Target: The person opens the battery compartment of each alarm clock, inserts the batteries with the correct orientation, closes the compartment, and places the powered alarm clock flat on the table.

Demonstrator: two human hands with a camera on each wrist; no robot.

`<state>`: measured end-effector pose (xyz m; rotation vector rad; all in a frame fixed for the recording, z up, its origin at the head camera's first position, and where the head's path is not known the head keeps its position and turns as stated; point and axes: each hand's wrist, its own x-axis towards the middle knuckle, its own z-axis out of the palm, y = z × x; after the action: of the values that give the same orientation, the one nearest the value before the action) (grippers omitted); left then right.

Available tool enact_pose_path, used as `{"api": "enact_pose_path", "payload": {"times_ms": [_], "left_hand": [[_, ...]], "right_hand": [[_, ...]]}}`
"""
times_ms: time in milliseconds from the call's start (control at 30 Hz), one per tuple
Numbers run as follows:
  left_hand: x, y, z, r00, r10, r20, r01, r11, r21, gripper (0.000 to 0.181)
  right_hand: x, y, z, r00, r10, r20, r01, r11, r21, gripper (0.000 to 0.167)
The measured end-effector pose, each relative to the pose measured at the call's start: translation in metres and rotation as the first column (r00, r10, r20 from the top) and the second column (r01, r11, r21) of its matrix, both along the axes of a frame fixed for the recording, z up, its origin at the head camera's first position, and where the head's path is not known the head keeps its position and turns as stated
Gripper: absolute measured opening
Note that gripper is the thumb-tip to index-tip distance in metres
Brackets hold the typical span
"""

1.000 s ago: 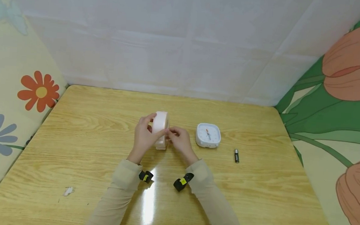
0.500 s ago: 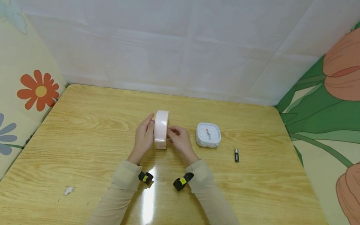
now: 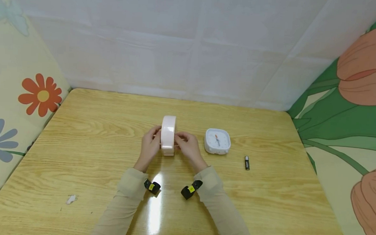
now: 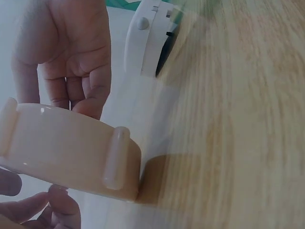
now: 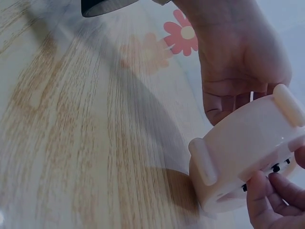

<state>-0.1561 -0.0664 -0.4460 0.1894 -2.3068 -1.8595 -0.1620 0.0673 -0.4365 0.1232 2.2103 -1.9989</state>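
A round, pale pink alarm clock (image 3: 168,134) stands on its edge in the middle of the table, its two stubby feet turned towards me. In the right wrist view, black knobs (image 5: 275,168) show on its back, which faces right. The left hand (image 3: 150,144) holds the clock from the left; its fingers (image 4: 64,205) are bent against that side, and the head view partly hides them. From the other side, the right hand (image 3: 188,148) has thumb and fingers (image 5: 259,195) pinched at a black knob on the back. The clock's face is hidden.
A white square clock (image 3: 217,141) sits face up to the right of the hands. Further right lies a black-and-silver battery (image 3: 247,163). A small pale scrap or worn patch (image 3: 71,199) is at the left on the wooden table (image 3: 93,155). A white sheet (image 3: 178,53) hangs behind.
The left thumb has drawn back from across the pink clock, and the left fingers have slid from the upper rim down its left side. The right hand has stayed at the back.
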Motion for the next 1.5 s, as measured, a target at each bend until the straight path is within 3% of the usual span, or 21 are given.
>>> {"api": "enact_pose_path", "payload": {"times_ms": [333,567,800,1167,1367,1500], "left_hand": [[-0.004,-0.002,-0.012,0.994,-0.030,0.109,0.031,1.000,-0.006,0.029],[-0.003,-0.001,-0.016,0.979,-0.073,0.189,0.063,0.996,0.059,0.034],[-0.002,-0.001,-0.017,0.979,-0.063,0.192,0.055,0.997,0.049,0.034],[-0.001,-0.001,-0.017,0.974,-0.066,0.217,0.055,0.997,0.057,0.035],[-0.001,-0.001,-0.018,0.973,-0.062,0.223,0.051,0.997,0.054,0.035],[-0.001,-0.001,-0.018,0.973,-0.059,0.221,0.046,0.997,0.061,0.036]], "right_hand": [[-0.001,0.001,-0.001,1.000,-0.007,0.016,0.007,1.000,-0.024,0.021],[0.000,0.001,-0.002,1.000,-0.014,0.018,0.015,0.998,-0.069,0.024],[0.000,0.002,-0.003,0.999,0.007,0.041,-0.002,0.991,-0.135,0.035],[0.000,0.002,0.001,0.996,-0.007,0.094,0.029,0.972,-0.233,0.038],[0.004,0.001,0.005,0.995,-0.016,0.098,0.035,0.981,-0.192,0.042],[0.005,0.000,0.005,0.998,-0.014,0.059,0.023,0.989,-0.148,0.041]]}}
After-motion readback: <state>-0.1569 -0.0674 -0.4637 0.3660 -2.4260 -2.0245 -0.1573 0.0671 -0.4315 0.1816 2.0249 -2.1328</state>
